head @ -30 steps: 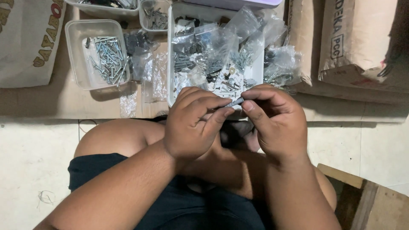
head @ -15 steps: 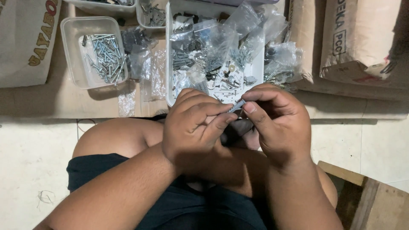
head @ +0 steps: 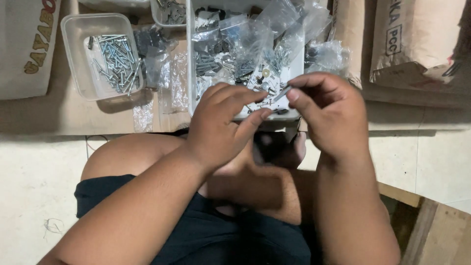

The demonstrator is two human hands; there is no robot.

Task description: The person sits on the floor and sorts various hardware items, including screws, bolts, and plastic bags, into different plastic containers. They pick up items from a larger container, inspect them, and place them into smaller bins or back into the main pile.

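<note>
While your left hand (head: 221, 125) hovers with fingers loosely curled and holding nothing, your right hand (head: 328, 115) pinches a small metal screw (head: 282, 93) at centre frame. It looks light, rigid and slippery; grip its shank. Beyond, the white tray (head: 190, 73) holds bagged hardware.

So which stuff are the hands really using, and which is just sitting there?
In use:
- small grey metal screw, pinched by right hand
- left hand, fingers beside it
- white rectangular tray of clear plastic hardware bags

Lying about:
- clear plastic tub of silver screws
- brown paper sacks
</note>
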